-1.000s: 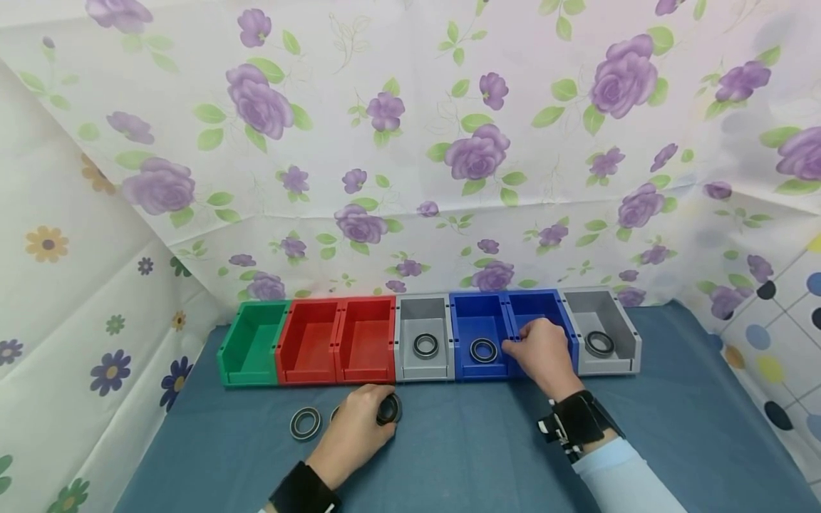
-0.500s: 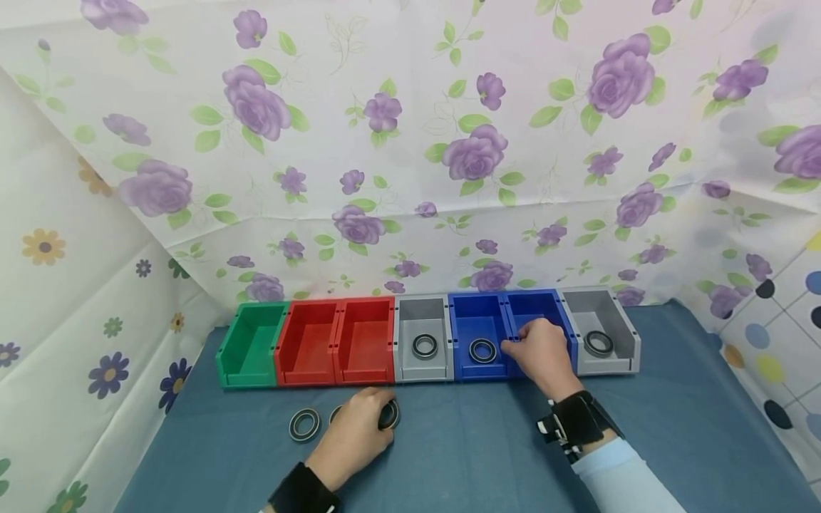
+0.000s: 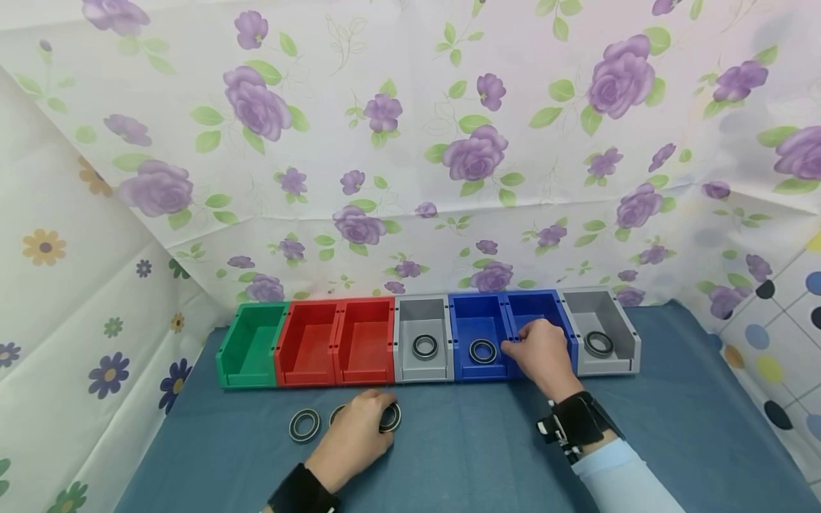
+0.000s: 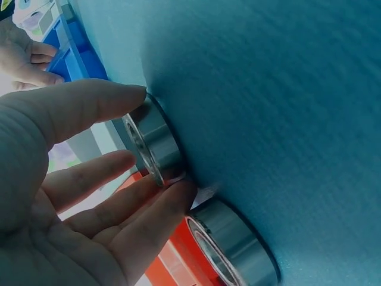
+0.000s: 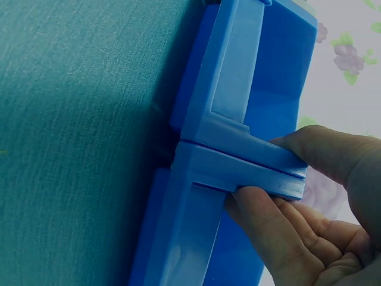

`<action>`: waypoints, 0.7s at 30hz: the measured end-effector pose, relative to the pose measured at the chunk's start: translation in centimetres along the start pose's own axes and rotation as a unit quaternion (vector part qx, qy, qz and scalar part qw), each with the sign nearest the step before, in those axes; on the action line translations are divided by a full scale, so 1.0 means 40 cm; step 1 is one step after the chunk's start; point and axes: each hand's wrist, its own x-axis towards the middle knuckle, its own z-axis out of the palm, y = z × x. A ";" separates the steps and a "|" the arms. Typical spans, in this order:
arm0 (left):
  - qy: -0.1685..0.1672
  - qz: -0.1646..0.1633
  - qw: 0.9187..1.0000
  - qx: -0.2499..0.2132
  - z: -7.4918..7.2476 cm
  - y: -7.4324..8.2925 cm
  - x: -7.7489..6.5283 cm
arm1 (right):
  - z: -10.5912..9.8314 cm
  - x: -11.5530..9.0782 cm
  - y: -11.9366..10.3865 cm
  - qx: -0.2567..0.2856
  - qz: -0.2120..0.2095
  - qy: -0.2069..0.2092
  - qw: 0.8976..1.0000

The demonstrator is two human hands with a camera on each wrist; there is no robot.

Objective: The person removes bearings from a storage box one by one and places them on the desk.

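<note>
My left hand (image 3: 359,436) is at the front of the row, pinching a ball bearing (image 4: 159,140) by its outer rim. Its thumb is on one side and its fingers on the opposite side, with the bearing low over the cloth. Beside it is a second bearing (image 4: 241,244), partly hidden by the hand in the head view. A third bearing (image 3: 294,426) lies flat to the left. My right hand (image 3: 544,356) grips the adjoining side walls of the two blue bins (image 5: 238,164), thumb inside one and fingers inside the other. The right blue bin's floor is mostly hidden.
One bearing each lies in the middle grey bin (image 3: 415,347), the left blue bin (image 3: 481,317) and the right-end grey bin (image 3: 590,313). Two red bins (image 3: 365,342) and a green bin (image 3: 253,349) continue the row leftward. Floral cloth (image 3: 398,164) hangs close behind.
My left hand and the bearing it holds have shifted slightly toward the near side of the table. The right hand keeps the same hold on the blue bins.
</note>
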 end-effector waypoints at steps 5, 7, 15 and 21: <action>0.001 0.002 1.000 -0.008 -0.010 0.003 -0.002 | 0.000 0.001 0.001 0.000 -0.001 0.000 1.000; 0.009 0.007 1.000 -0.010 -0.020 0.004 -0.003 | 0.000 0.001 0.001 0.000 -0.002 0.000 1.000; 0.102 0.029 0.994 -0.024 -0.073 0.013 0.002 | -0.001 -0.002 -0.001 0.001 0.003 -0.006 1.000; 0.175 0.048 0.982 -0.057 -0.117 0.027 0.030 | -0.003 -0.003 -0.003 0.000 0.004 -0.005 1.000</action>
